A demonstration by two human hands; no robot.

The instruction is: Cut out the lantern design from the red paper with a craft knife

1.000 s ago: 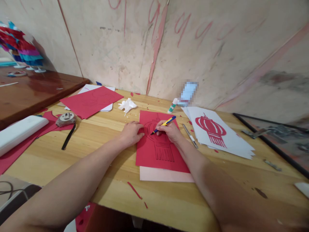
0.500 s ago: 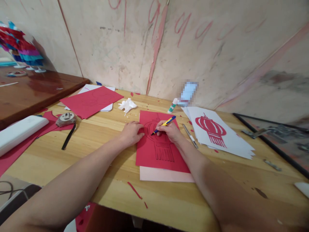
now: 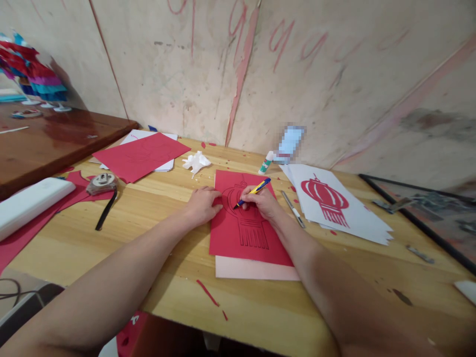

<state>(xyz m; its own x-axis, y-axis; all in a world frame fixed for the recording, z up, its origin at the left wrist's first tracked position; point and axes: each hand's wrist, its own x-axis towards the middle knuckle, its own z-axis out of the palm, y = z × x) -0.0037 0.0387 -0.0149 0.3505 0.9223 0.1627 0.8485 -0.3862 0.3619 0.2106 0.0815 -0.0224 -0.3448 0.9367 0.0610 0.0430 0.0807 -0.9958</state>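
A red sheet [image 3: 238,243] with a drawn lantern outline lies on a pale pink board [image 3: 253,270] in the middle of the wooden table [image 3: 156,218]. My right hand [image 3: 260,202] is closed round a blue and yellow craft knife [image 3: 255,190], its tip on the upper left of the lantern outline. My left hand [image 3: 203,204] lies with curled fingers on the sheet's left edge, pressing it down and holding nothing.
A second knife [image 3: 293,210] lies right of the sheet, beside white sheets with a red lantern cut-out [image 3: 325,197]. A glue stick [image 3: 266,162] and crumpled tissue [image 3: 196,161] sit behind. Red paper [image 3: 141,155], a tape measure [image 3: 101,183] and a white box [image 3: 29,201] lie left; a framed pane [image 3: 427,206] right.
The knife tip has crept slightly along the lantern outline. Both hands otherwise stay where they were.
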